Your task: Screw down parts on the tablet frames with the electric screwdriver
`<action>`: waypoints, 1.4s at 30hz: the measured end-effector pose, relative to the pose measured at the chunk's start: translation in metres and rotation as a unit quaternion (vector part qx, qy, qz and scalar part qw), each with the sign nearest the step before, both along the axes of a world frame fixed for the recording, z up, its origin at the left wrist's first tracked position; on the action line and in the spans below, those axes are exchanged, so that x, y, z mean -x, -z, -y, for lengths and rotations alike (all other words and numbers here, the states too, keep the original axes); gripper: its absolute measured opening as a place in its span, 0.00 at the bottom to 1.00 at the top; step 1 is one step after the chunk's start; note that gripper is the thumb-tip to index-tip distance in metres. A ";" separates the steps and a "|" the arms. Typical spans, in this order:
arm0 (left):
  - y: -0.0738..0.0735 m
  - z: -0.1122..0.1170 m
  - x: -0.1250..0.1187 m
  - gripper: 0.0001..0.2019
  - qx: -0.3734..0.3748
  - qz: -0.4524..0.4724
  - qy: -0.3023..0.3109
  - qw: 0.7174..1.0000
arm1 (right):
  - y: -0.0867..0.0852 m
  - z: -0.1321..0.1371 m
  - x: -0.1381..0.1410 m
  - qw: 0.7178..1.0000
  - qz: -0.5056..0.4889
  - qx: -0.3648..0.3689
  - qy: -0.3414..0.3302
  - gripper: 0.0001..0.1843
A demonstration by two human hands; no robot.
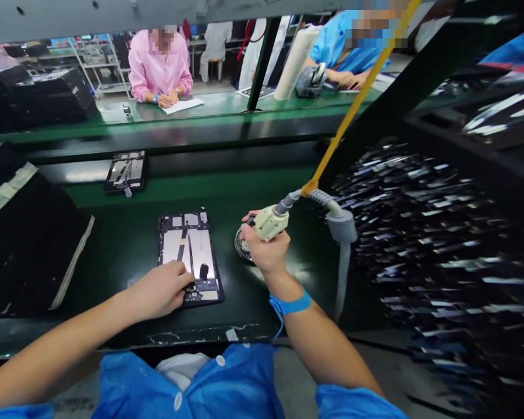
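On the green bench lies an opened tablet (201,244) with its silvery battery and circuit board showing. My left hand (166,288) reaches over its lower left edge. Its fingers are bent together at the board near the bottom; whatever they pinch, if anything, is hidden. A small black piece (204,271) sits on the battery close by. To the right of the tablet, my right hand (266,247) is closed around a cream handheld tool (271,224) with a round, perforated head (243,243). The tool's grey cable hangs from a yellow strap (353,110).
A second opened tablet (126,172) lies further back. Dark stacks (30,238) stand at the left, and many packed dark, shiny parts (441,267) fill the right. A thick grey cable (343,273) hangs beside my right arm. Two people work at the bench opposite.
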State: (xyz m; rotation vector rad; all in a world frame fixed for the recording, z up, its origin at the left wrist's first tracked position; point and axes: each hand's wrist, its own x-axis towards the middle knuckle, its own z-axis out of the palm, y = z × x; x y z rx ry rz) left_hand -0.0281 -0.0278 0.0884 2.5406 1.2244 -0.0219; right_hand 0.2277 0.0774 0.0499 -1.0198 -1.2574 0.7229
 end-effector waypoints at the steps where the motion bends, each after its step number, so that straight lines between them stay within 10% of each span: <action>1: 0.002 0.007 0.004 0.15 -0.005 0.009 -0.001 1.000 | 0.000 0.000 0.000 1.000 0.001 -0.001 -0.003 0.16; 27: 0.059 0.050 0.004 0.14 -0.254 0.167 -0.013 0.953 | -0.003 0.002 0.000 1.000 -0.002 -0.005 -0.021 0.14; 42: 0.059 0.059 -0.001 0.13 -0.268 0.161 -0.046 0.949 | -0.001 0.001 -0.003 1.000 0.021 -0.006 -0.008 0.15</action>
